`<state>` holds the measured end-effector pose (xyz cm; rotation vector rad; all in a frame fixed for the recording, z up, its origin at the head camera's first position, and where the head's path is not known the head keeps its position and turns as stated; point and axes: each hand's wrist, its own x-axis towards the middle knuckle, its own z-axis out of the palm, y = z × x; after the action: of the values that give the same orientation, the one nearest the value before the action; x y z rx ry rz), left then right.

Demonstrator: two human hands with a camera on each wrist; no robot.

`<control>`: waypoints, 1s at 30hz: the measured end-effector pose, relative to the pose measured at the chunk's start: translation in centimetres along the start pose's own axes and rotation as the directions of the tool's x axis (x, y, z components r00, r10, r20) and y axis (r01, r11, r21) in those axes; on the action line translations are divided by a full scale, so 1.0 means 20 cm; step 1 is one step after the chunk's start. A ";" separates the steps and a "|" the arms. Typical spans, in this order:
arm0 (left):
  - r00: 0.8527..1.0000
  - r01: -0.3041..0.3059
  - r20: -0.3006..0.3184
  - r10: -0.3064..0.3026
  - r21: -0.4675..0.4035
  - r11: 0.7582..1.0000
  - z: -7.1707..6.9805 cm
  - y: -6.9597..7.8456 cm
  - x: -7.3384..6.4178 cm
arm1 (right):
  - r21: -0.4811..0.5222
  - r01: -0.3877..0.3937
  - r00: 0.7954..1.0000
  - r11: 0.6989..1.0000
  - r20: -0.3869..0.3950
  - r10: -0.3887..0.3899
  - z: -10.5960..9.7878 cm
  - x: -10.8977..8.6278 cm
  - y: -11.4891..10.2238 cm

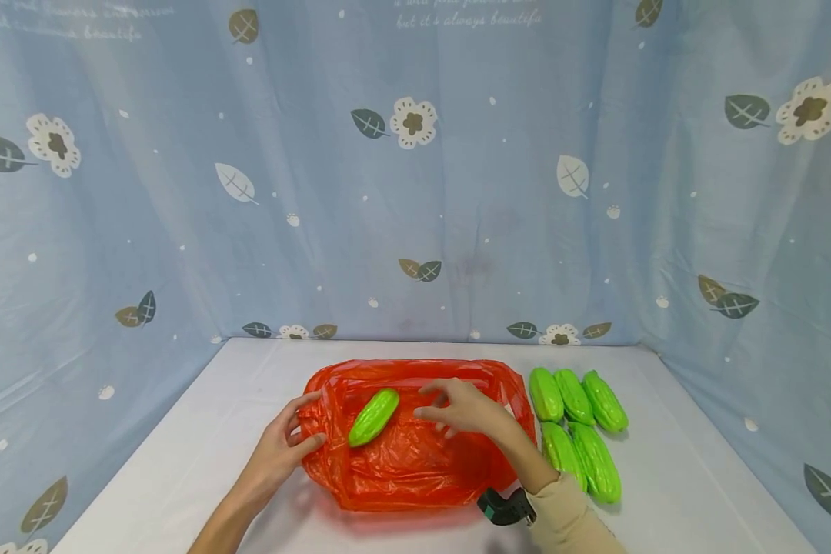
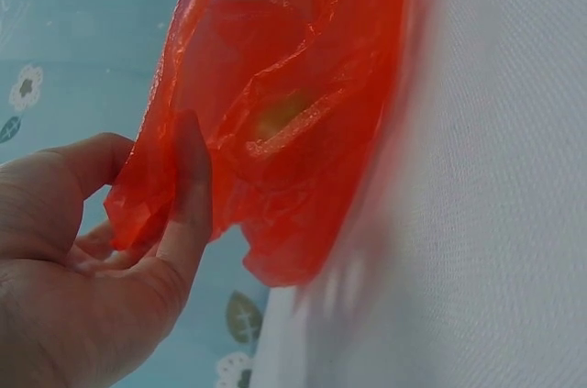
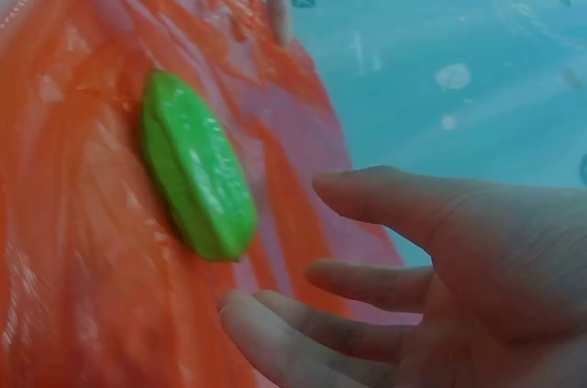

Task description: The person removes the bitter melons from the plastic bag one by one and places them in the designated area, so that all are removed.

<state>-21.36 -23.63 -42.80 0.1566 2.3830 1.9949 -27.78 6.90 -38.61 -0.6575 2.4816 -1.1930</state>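
A red plastic bag [image 1: 415, 485] lies spread with its opening facing up. One glossy, ridged green gourd [image 1: 374, 418] rests on the red film inside, left of the middle; the right wrist view shows this gourd [image 3: 197, 168] close up. At the bag's left edge my left hand [image 1: 280, 442] holds the thin plastic between thumb and fingers; in the left wrist view the thumb [image 2: 191, 195] lies over the film. Above the bag, just right of the gourd, my right hand [image 1: 464, 408] hovers with fingers spread apart and nothing between them.
Several more green gourds [image 1: 599, 462] lie in two rows on the white table [image 1: 685, 477], right beside the bag. A blue patterned curtain [image 1: 485, 192] closes off the back and both sides. On the right wrist sits a black device [image 1: 504, 508].
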 end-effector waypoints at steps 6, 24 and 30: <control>0.999 0.028 -0.016 -0.028 0.006 1.000 0.00 0.00 0.00 | 0.077 -0.017 1.000 0.997 -0.015 0.018 0.09 0.06 0.00; 1.000 0.005 -0.009 -0.005 0.010 1.000 0.00 -0.01 0.00 | 0.117 -0.091 0.990 0.989 -0.093 0.102 0.27 0.17 -0.05; 1.000 0.001 -0.008 0.000 0.019 1.000 0.01 0.00 -0.01 | 0.137 -0.088 0.992 0.987 -0.079 0.099 0.30 0.19 -0.06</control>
<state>-21.24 -23.54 -42.85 0.1487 2.4073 1.9769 -27.96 0.42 -41.56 -0.4582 2.4449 -1.3632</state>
